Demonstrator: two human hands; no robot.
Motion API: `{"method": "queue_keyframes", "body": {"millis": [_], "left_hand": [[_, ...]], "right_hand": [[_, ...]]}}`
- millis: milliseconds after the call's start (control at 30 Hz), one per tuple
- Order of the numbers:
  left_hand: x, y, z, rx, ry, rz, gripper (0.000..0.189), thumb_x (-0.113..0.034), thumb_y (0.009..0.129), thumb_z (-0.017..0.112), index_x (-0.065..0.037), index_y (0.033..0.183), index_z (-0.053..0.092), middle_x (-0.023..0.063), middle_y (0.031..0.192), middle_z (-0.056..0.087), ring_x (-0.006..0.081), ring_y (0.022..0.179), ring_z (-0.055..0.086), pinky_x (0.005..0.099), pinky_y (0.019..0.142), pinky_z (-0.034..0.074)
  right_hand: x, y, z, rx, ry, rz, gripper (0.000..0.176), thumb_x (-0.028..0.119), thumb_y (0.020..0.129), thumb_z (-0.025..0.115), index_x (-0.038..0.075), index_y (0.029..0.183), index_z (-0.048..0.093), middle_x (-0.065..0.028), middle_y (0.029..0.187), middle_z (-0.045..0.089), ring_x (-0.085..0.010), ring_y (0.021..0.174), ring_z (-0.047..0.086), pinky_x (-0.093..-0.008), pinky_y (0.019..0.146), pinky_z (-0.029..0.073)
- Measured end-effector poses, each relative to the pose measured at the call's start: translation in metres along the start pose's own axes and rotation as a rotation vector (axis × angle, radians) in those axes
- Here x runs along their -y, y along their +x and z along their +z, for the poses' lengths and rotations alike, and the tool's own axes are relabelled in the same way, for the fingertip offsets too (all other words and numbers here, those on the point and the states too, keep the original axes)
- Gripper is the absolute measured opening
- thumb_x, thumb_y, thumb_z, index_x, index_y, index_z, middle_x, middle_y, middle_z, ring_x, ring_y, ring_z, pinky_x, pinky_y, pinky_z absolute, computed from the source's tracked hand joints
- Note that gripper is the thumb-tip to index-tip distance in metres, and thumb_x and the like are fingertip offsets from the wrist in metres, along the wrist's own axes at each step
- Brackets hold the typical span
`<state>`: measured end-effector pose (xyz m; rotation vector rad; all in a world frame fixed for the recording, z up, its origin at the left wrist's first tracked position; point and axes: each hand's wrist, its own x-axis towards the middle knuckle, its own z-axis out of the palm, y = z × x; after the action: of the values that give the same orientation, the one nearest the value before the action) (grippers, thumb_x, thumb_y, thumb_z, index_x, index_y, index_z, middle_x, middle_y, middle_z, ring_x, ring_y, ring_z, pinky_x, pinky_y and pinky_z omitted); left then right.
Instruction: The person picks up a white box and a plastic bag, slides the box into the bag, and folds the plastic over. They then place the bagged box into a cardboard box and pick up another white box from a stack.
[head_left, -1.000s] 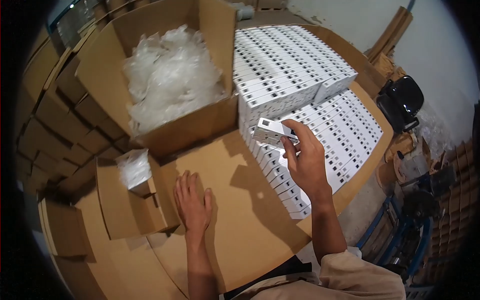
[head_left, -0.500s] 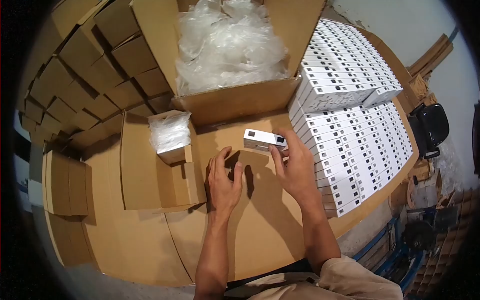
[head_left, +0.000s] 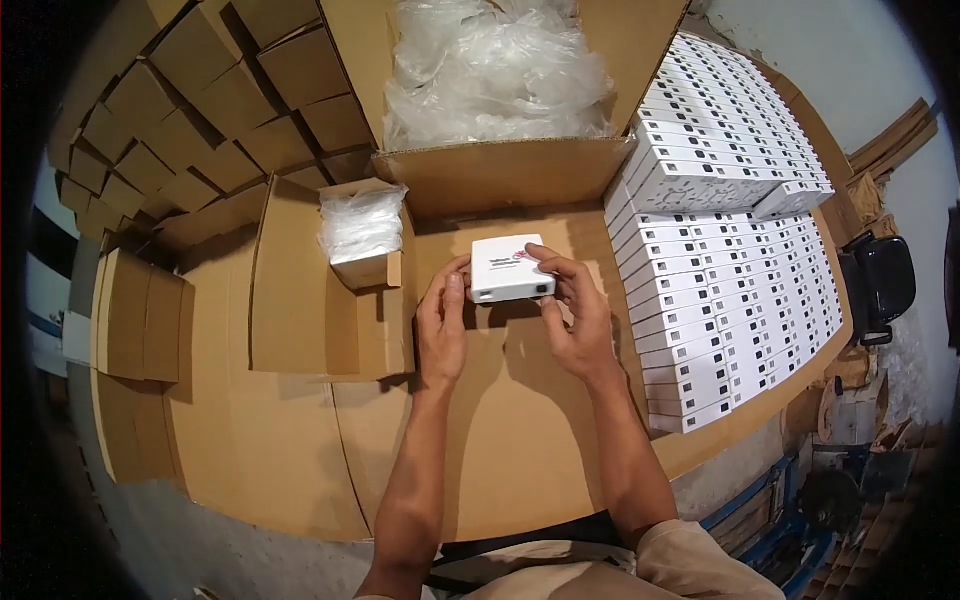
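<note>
Between my hands is a small, flat white square box (head_left: 507,266), raised above the cardboard surface. Red and dark print marks its top face, and two dark square openings show on the edge toward me. My right hand (head_left: 580,320) grips its right side, fingers on top and thumb by the front corner. My left hand (head_left: 443,325) is closed against its left edge, with some fingertips hidden. To the right, stacked rows of similar white boxes (head_left: 690,335) stand on edge.
An open carton (head_left: 300,330) at left holds plastic-wrapped packs (head_left: 362,228). Behind my hands, a large carton (head_left: 505,180) is full of clear plastic bags (head_left: 495,75). Folded brown cartons (head_left: 205,95) are stacked at far left. A black chair part (head_left: 880,290) sits at right.
The white box has turned so its printed face shows, and it sits slightly further left. My left hand has come up to its left edge. The whole view has shifted a little.
</note>
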<state>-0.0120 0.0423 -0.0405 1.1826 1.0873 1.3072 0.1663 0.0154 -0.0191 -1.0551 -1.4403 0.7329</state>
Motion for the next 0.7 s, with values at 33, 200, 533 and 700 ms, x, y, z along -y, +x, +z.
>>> {"method": "queue_keyframes", "body": {"millis": [33, 200, 533, 700], "left_hand": [[0.001, 0.001, 0.0, -0.002, -0.009, -0.001, 0.038, -0.023, 0.111, 0.048, 0.002, 0.137, 0.058, 0.0095, 0.118, 0.068, 0.0152, 0.109, 0.062, 0.032, 0.098, 0.048], [0.002, 0.0, 0.003, 0.003, -0.041, -0.024, 0.036, -0.012, 0.105, 0.058, 0.002, 0.138, 0.056, 0.0111, 0.121, 0.067, 0.0167, 0.113, 0.062, 0.0318, 0.098, 0.05], [0.003, 0.0, 0.008, -0.042, 0.352, 0.085, 0.04, -0.002, 0.098, 0.063, 0.004, 0.136, 0.055, 0.0178, 0.125, 0.069, 0.0199, 0.112, 0.066, 0.0345, 0.1, 0.052], [0.0, -0.002, 0.01, -0.034, 0.386, 0.06, 0.036, -0.003, 0.099, 0.063, 0.005, 0.133, 0.056, 0.0196, 0.121, 0.071, 0.0226, 0.112, 0.068, 0.0366, 0.099, 0.053]], "right_hand": [[-0.006, -0.001, -0.002, 0.036, 0.051, -0.006, 0.034, -0.009, 0.091, 0.059, -0.004, 0.124, 0.054, -0.0207, 0.144, 0.056, -0.0299, 0.118, 0.066, -0.0369, 0.096, 0.056], [-0.018, 0.0, 0.003, -0.004, 0.094, 0.059, 0.036, -0.01, 0.095, 0.055, -0.005, 0.13, 0.049, -0.0235, 0.154, 0.043, -0.0301, 0.123, 0.063, -0.0371, 0.097, 0.056], [-0.03, 0.004, -0.002, -0.029, 0.063, 0.302, 0.054, -0.007, 0.093, 0.063, 0.003, 0.142, 0.041, -0.026, 0.129, 0.063, -0.0337, 0.12, 0.067, -0.0408, 0.097, 0.056], [-0.027, 0.006, -0.005, -0.014, -0.095, 0.27, 0.056, -0.007, 0.092, 0.065, 0.005, 0.142, 0.041, -0.0282, 0.12, 0.067, -0.0368, 0.118, 0.068, -0.0425, 0.099, 0.055]]}}
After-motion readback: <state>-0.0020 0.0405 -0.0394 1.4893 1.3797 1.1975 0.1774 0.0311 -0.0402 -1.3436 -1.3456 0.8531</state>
